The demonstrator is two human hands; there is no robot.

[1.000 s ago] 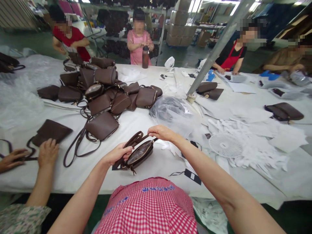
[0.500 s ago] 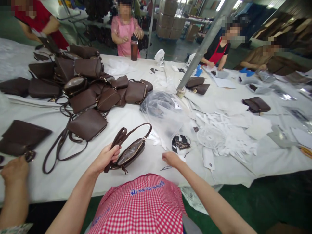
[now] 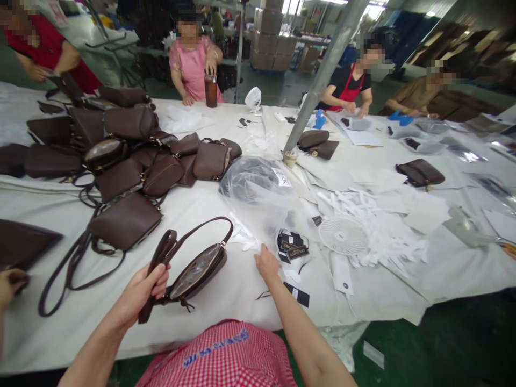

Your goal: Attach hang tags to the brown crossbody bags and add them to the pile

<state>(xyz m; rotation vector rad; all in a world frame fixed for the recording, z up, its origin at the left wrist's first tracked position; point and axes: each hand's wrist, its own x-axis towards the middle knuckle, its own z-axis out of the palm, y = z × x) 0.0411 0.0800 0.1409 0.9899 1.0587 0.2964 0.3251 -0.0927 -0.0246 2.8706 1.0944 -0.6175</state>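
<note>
My left hand (image 3: 147, 293) is closed around the bundled strap of an open brown handbag (image 3: 199, 274), which hangs tilted above the white table with clear plastic inside. My right hand (image 3: 266, 263) is at the table, its fingers pressed together at the edge of some white strips (image 3: 243, 236); whether anything is between them is too small to tell. Just right of it lie black tags (image 3: 293, 246) beside a clear plastic bag (image 3: 258, 185) with dark contents. A single black tag (image 3: 297, 294) rests near my right forearm.
Brown handbags (image 3: 124, 220) are piled at the left. A white fan (image 3: 344, 235) lies among white strips at the right. A metal pole (image 3: 322, 75) rises from the table. Another person's hand (image 3: 10, 285) is at the left edge; several people stand across the table.
My right hand has moved toward the white strips, and the black tag near my forearm now shows. My left hand, still with the handbag, appears further left and lower as the view shifts.
</note>
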